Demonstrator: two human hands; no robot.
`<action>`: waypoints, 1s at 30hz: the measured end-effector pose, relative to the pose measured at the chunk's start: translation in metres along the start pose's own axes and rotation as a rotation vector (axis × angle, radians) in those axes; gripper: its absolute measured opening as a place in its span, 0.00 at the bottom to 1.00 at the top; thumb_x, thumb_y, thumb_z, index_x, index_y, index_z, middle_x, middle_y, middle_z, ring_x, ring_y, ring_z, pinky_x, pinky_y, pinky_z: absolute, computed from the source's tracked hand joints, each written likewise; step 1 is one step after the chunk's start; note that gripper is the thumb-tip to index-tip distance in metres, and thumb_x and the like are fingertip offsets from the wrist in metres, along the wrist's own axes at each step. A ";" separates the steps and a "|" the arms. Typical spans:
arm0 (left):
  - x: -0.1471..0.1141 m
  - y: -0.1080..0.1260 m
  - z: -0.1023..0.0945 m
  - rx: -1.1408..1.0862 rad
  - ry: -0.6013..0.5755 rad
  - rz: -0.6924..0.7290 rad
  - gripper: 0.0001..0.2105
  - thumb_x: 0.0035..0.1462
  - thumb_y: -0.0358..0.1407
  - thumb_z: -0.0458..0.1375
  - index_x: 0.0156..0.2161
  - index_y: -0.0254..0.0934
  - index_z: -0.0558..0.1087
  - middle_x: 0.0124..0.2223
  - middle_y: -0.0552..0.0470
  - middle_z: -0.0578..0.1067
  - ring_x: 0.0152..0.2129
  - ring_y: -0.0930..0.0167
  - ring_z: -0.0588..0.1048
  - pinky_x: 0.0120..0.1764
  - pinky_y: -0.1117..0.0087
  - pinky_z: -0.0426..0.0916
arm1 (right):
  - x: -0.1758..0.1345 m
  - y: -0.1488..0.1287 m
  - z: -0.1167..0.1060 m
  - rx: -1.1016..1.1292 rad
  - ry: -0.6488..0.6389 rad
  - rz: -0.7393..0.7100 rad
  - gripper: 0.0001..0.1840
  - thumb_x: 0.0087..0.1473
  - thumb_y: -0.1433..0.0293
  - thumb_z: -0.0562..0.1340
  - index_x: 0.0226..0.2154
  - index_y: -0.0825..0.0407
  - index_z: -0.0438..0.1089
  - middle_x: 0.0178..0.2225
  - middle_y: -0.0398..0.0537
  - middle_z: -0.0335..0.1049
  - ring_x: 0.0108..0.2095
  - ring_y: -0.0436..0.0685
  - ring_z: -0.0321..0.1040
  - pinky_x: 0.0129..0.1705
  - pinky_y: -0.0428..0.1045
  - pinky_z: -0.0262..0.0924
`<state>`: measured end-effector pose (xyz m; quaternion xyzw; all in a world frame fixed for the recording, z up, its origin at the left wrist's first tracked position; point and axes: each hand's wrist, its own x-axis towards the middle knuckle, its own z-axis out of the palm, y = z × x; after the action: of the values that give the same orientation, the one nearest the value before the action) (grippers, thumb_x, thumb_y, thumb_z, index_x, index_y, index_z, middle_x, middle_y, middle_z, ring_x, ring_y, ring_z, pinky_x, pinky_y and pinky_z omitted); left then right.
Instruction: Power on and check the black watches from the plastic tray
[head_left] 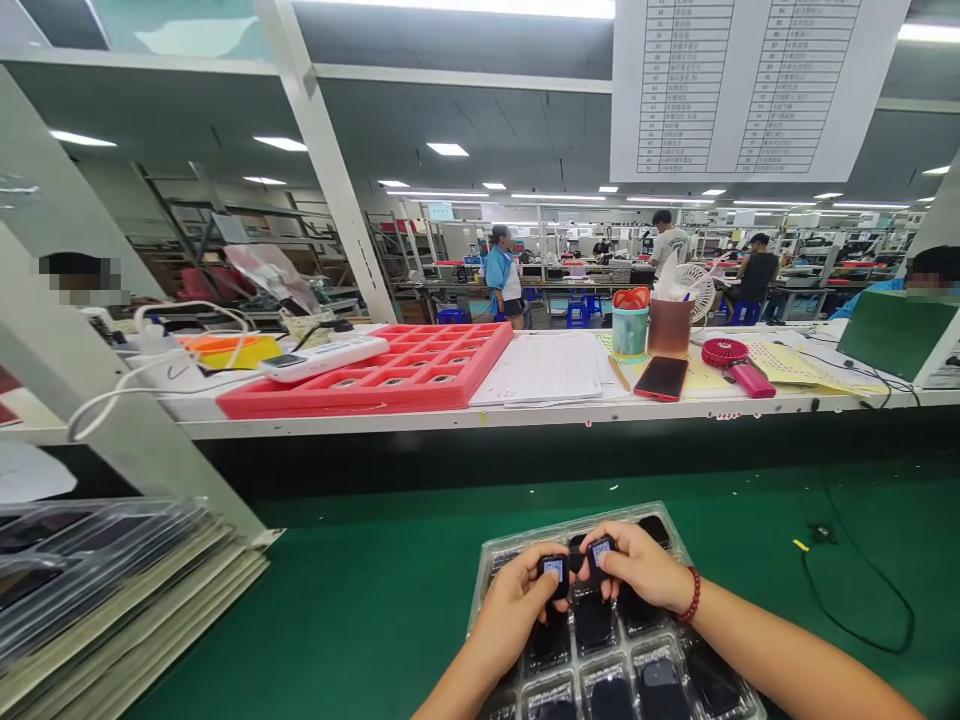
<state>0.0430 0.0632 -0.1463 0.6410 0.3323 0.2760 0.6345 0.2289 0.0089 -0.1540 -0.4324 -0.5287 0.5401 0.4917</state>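
My left hand (517, 590) is closed around a small black smartwatch (553, 574) whose lit screen shows a code pattern, and my thumb rests on its face. Close beside it, my right hand (637, 562) grips a second smartwatch (600, 552) with a similar lit code, thumb on the screen. Both are held just above a clear plastic tray (577, 662) with compartments. Several dark watch-like pieces (594, 620) lie in those compartments. My hands hide part of the tray's far side, and its near end runs out of view.
Stacked trays (135, 590) stand at the left on the green mat (337, 620). A black cable (847, 620) lies at the right. On the shelf are a red foam tray (480, 375), papers (547, 365), a phone (661, 378) and a pink fan (739, 365). Several people are beyond.
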 end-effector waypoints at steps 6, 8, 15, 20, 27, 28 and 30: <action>0.003 -0.009 -0.003 0.024 0.001 0.021 0.17 0.50 0.43 0.57 0.42 0.34 0.68 0.29 0.52 0.73 0.22 0.70 0.74 0.21 0.75 0.61 | 0.000 0.000 0.000 0.000 -0.001 -0.002 0.15 0.49 0.62 0.62 0.37 0.55 0.64 0.28 0.43 0.72 0.17 0.44 0.64 0.20 0.42 0.60; 0.004 -0.011 -0.003 0.026 -0.002 0.025 0.17 0.50 0.43 0.57 0.42 0.34 0.68 0.29 0.52 0.73 0.23 0.70 0.74 0.21 0.75 0.61 | 0.000 -0.001 0.001 -0.001 0.010 0.001 0.15 0.49 0.62 0.62 0.36 0.55 0.64 0.28 0.43 0.72 0.17 0.44 0.63 0.20 0.42 0.60; 0.003 -0.006 -0.001 0.038 0.006 0.015 0.16 0.50 0.42 0.57 0.43 0.35 0.68 0.30 0.51 0.73 0.23 0.70 0.74 0.21 0.75 0.61 | -0.001 -0.001 0.001 -0.016 0.006 0.001 0.14 0.49 0.62 0.62 0.37 0.55 0.65 0.29 0.44 0.72 0.17 0.45 0.63 0.21 0.43 0.61; -0.001 0.001 0.001 0.032 0.006 -0.002 0.16 0.49 0.42 0.58 0.42 0.34 0.69 0.32 0.50 0.74 0.23 0.70 0.74 0.21 0.75 0.60 | -0.002 -0.001 0.001 -0.037 -0.002 -0.004 0.14 0.50 0.63 0.61 0.37 0.54 0.65 0.29 0.43 0.72 0.18 0.45 0.64 0.20 0.43 0.59; -0.002 0.002 0.002 0.036 -0.001 0.030 0.16 0.52 0.45 0.55 0.40 0.34 0.69 0.32 0.49 0.75 0.21 0.72 0.73 0.20 0.76 0.57 | -0.003 -0.001 -0.001 -0.037 -0.011 -0.014 0.20 0.53 0.53 0.56 0.36 0.54 0.65 0.26 0.44 0.70 0.17 0.46 0.62 0.19 0.44 0.57; -0.002 0.001 0.002 0.032 0.000 0.032 0.16 0.53 0.44 0.54 0.40 0.34 0.69 0.32 0.49 0.75 0.21 0.72 0.72 0.20 0.76 0.56 | -0.003 -0.001 -0.001 -0.051 -0.010 -0.014 0.20 0.54 0.53 0.56 0.36 0.53 0.65 0.26 0.43 0.70 0.16 0.46 0.60 0.19 0.43 0.55; -0.002 -0.001 0.002 0.007 0.003 0.041 0.13 0.53 0.40 0.54 0.42 0.35 0.68 0.34 0.49 0.75 0.23 0.73 0.72 0.21 0.76 0.58 | -0.005 -0.003 0.000 -0.103 -0.011 -0.025 0.15 0.53 0.59 0.58 0.38 0.53 0.64 0.27 0.43 0.69 0.17 0.46 0.59 0.19 0.43 0.53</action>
<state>0.0436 0.0605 -0.1469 0.6495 0.3209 0.2887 0.6260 0.2301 0.0034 -0.1515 -0.4473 -0.5638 0.5083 0.4729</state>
